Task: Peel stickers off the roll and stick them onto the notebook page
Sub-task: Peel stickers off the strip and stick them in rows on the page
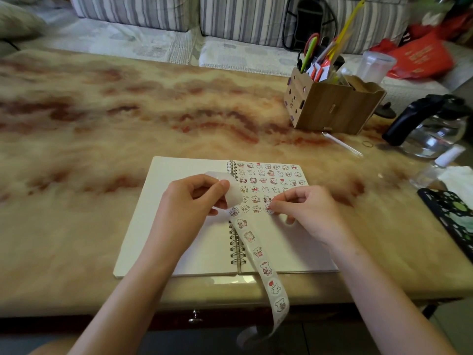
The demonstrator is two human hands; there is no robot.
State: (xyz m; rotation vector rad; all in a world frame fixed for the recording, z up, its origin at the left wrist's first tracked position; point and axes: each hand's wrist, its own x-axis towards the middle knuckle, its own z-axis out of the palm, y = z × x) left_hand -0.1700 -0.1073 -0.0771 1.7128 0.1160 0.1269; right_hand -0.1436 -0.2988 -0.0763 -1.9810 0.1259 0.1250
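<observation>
Already the upper half of the notebook's (302,254) right page is filled with rows of stickers (266,180). The right hand (307,208) pinches one sticker down at the lowest row, while the left hand (194,198) pinches the sticker strip (258,252), which trails over the surface's (102,124) near edge. The page's lower half is bare, so plenty seems left.

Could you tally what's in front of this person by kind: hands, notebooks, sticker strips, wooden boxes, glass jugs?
2 hands: left hand, right hand pinching a sticker
1 notebook
1 sticker strip
1 wooden box
1 glass jug
Total: 6
</observation>
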